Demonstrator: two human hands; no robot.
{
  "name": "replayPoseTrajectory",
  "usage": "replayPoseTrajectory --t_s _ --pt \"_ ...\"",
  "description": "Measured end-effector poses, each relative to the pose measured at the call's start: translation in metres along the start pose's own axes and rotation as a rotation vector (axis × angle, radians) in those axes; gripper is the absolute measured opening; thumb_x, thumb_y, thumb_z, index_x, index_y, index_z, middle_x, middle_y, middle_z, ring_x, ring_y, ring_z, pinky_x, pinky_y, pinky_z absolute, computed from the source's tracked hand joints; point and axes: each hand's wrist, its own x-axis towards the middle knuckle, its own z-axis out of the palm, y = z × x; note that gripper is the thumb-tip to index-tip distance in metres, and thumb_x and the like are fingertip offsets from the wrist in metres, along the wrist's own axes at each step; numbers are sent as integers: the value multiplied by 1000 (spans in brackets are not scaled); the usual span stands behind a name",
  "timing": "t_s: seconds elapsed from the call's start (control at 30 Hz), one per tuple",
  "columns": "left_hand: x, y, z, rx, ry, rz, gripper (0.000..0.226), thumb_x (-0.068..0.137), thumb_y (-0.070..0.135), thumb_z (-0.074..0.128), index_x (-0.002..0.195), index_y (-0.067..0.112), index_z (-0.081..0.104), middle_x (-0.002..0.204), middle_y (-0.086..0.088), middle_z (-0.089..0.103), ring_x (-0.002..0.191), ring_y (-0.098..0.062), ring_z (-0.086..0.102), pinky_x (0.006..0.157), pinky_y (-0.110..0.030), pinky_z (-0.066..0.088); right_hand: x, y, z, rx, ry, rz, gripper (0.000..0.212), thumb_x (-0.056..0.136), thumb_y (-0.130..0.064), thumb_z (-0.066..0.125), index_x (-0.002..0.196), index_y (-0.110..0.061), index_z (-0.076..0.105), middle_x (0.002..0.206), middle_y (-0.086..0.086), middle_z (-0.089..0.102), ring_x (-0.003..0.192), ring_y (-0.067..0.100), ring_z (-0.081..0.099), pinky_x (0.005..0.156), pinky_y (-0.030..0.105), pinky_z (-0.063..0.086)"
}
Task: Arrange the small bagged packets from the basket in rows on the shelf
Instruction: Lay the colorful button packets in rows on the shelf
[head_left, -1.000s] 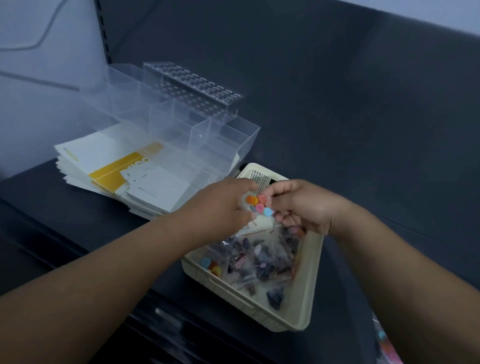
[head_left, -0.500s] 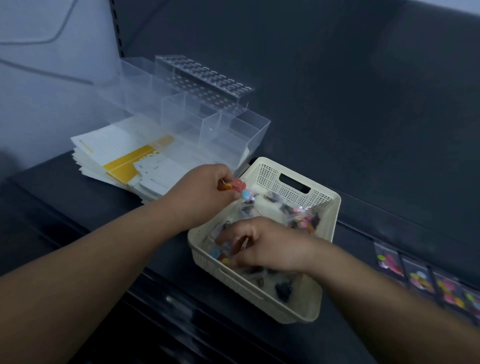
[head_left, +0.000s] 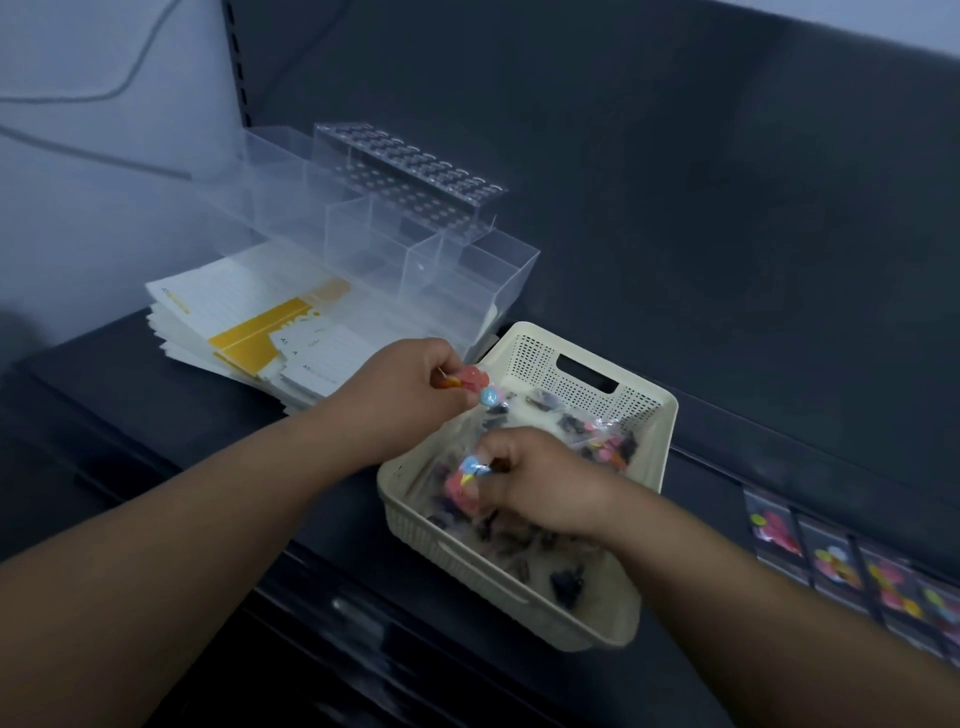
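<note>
A cream perforated basket (head_left: 597, 364) sits on the dark shelf (head_left: 156, 395), holding several small clear packets of dark and coloured pieces. My left hand (head_left: 410, 384) hovers over the basket's left rim and grips a packet of coloured pieces (head_left: 475, 382). My right hand (head_left: 530, 478) is down inside the basket, pinching another packet with pink and blue pieces (head_left: 465, 478). A row of laid-out packets (head_left: 852, 561) lies on the shelf at the right.
A clear acrylic organiser (head_left: 395, 223) stands behind the basket on the left, over a stack of white and yellow notepads (head_left: 249, 322). The shelf's dark back panel rises behind everything. The shelf's front edge runs below my arms.
My right hand left the packet in my left hand, dropped into the basket and took hold of a second packet. The view shifted right, showing the row of packets.
</note>
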Motion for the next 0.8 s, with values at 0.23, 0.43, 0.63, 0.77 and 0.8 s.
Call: replayPoseTrajectory --t_s 0.23,0.43,0.63,0.77,0.8 --pt "4 20 7 -113 2 -24 8 84 21 69 84 14 64 72 7 68 64 -10 64 63 -23 48 -33 -3 -44 491 29 100 17 92 -9 58 90 -26 62 68 -7 68 60 11 63 50 15 46" --pt "3 48 28 -287 -29 -82 8 82 21 70 84 14 65 80 -6 68 69 -15 62 65 -25 45 -64 7 -61 642 198 64 11 88 -7 61 86 -17 63 83 -3 70 85 14 63 79 30 45" --pt "-12 88 65 -457 -219 -160 6 87 14 64 84 14 58 73 -6 64 61 -15 62 57 -24 48 -107 22 -76 857 246 69 15 86 -3 62 78 -16 63 75 0 68 65 11 64 62 26 54" --pt "-29 115 96 -564 -311 -175 6 86 14 65 88 14 58 83 -5 67 68 -15 66 67 -31 59 -140 34 -85 745 256 76 22 81 0 67 75 -18 55 71 0 68 63 9 63 65 27 49" --pt "-35 122 104 -555 -332 -156 9 84 14 67 88 14 59 85 -6 68 72 -16 66 74 -34 58 -150 37 -88 707 249 76 23 79 0 68 78 -18 54 72 1 68 65 11 64 66 28 48"
